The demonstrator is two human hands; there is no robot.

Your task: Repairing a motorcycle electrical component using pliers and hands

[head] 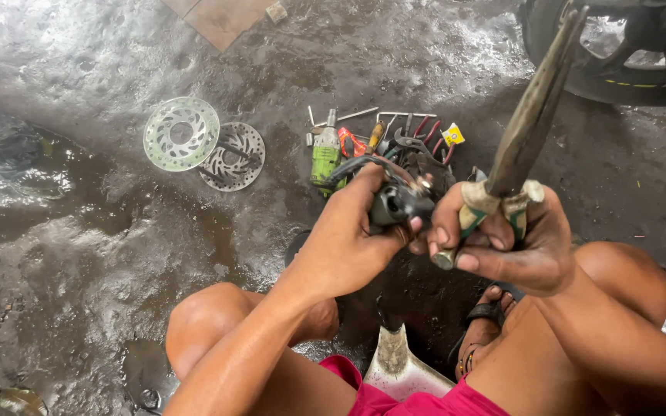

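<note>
Black metal part (396, 202): you are gripping it in your left hand (348, 239), while your right hand (514, 239) is clutching the pliers (514, 154); next, probably work their tip against the part, steadily.

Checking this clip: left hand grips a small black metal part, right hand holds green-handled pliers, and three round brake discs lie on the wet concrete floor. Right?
Not quite. The head view shows two round brake discs on the wet concrete floor, not three. The rest stands: the left hand grips the small black metal part, and the right hand holds the green-handled pliers.
</note>
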